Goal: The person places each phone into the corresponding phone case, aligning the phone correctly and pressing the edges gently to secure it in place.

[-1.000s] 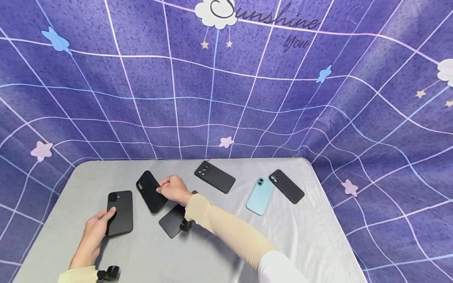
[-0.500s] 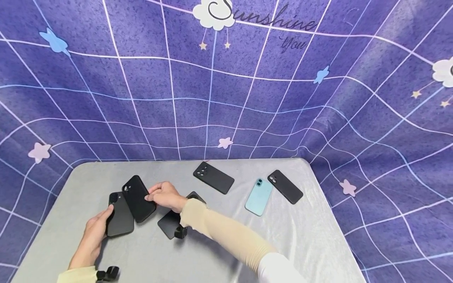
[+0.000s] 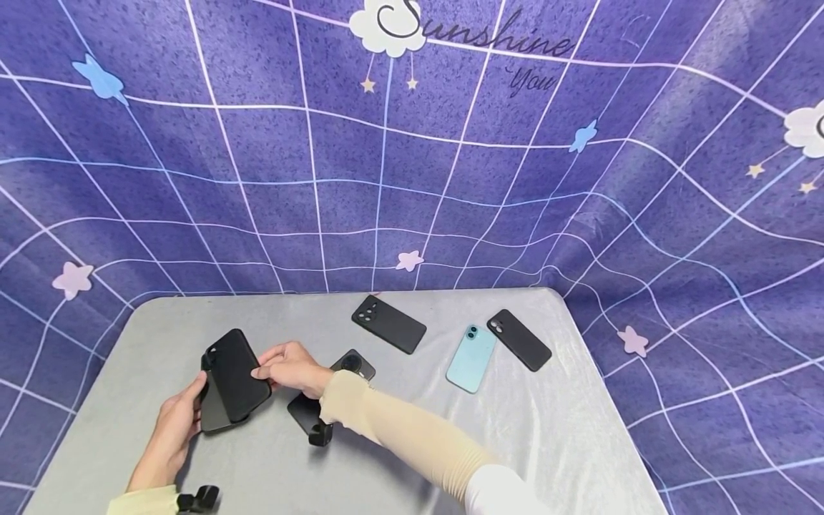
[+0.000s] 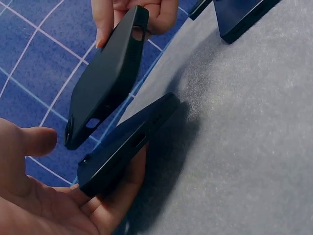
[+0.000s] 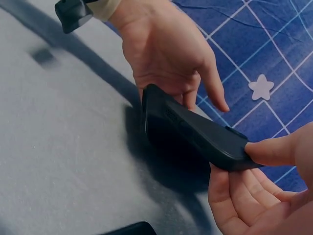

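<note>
My left hand holds a dark grey phone from below and along its left side. In the left wrist view the fingers curl under this phone, while the thumb stands off its edge. A black phone case, pinched at its right edge by my right hand, overlaps most of the phone in the head view. From the left wrist the case appears tilted just above the phone, a gap between them and its cutouts showing.
Another dark phone with a round camera lies partly under my right wrist. Farther right on the grey cloth-covered table lie a black case, a teal phone and another black case. A purple patterned curtain stands behind.
My right hand has brought the black case leftward and down from the table's middle-left until it overlaps the phone. The left hand has stayed nearly in place, its phone tilting slightly.
</note>
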### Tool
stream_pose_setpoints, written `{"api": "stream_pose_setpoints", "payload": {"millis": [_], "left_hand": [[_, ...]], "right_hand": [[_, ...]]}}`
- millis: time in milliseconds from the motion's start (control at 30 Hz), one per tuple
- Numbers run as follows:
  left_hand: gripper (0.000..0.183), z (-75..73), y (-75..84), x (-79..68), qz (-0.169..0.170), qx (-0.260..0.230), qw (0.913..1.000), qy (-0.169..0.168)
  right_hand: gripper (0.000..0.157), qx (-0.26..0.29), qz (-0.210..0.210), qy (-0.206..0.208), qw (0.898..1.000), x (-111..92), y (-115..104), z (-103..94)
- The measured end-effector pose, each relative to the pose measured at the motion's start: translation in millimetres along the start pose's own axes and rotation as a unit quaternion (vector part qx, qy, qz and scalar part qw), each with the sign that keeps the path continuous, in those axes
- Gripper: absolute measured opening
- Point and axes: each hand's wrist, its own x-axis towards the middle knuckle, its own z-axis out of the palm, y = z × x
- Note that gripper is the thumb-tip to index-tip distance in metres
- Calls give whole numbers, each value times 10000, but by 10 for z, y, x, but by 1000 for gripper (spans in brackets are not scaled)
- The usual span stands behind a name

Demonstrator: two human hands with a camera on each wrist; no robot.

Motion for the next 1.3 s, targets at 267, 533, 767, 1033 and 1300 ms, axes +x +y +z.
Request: {"api": "stream_pose_setpoints", "payload": {"millis": [267,533,767,1033,1300], "left_hand": [[47,42,17,-41,-34,-180,9998,106],[44,25,7,-34,152,-309,9994,-77],[38,37,40,-44,112,-240,9996,-68],[31,34,24,-52,565,-730,9924,-819],[29,61,35,-60,710,-866,9892,-949]], "right_hand": [[14,103,50,-142,9998,-20,48,70],[19,4,-44,-90,10000,-45,87,104],[21,-533,-172,99,9984,-83,79,126],[16,-1202,-313,194,9921,-100,76,113],[11,-1192,-352,232,9920,-132,68,107]]}}
